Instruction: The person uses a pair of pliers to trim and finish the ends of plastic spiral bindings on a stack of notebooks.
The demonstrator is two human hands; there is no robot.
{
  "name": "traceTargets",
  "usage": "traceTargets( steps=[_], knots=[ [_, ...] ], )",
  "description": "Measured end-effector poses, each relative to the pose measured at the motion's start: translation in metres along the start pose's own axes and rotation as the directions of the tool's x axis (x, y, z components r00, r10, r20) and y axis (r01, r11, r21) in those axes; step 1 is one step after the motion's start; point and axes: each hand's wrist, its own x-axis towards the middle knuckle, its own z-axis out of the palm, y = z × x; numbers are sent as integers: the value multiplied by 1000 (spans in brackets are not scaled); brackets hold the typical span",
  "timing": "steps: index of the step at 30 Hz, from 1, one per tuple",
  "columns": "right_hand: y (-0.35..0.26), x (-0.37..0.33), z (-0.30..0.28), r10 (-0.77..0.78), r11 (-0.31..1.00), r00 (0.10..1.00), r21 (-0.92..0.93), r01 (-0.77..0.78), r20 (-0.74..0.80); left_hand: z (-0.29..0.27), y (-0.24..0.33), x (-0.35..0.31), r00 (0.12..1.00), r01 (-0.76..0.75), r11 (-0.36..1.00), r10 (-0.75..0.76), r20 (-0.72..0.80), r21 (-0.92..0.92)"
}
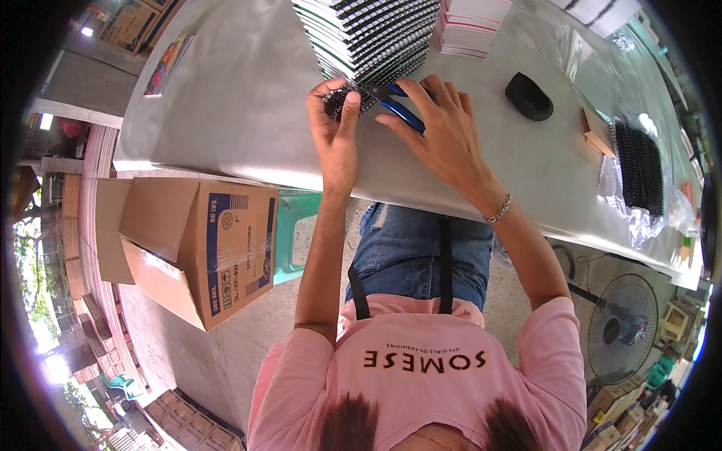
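Observation:
My right hand (444, 128) is closed around a pair of blue-handled pliers (404, 115), whose jaws reach left toward my left hand. My left hand (335, 135) is closed on black spiral binding wire (336, 104) at the near corner of the notebook stack, thumb and fingers curled round it. The jaws are close to that wire, but whether they touch it is too small to tell. Directly beyond both hands rises a tall stack of spiral-bound notebooks (368, 37), with white page edges and rows of black coils.
Right of the notebooks stands a white-and-pink paper stack (472, 28). A black rounded object (529, 96) and plastic-wrapped black coils (639, 167) lie farther right on the grey-covered table (226, 113). Below its edge are an open cardboard box (233, 248), a green stool (297, 233) and a fan (623, 328).

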Motion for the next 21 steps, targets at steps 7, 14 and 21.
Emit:
traceTargets(
  steps=[7, 14, 21],
  knots=[
    [-3, 5, 4, 34, 998, 998, 55, -37, 54, 1, 0, -1, 1000, 27, 996, -26, -6, 90],
    [-8, 2, -4, 195, 952, 968, 208, -226, 156, -1, 0, -1, 992, 82, 990, -92, -82, -117],
    [1, -5, 3, 16, 1000, 1000, -1, -16, 12, -6, -2, -4, 996, 90, 995, -90, 8, -35]
  ],
)
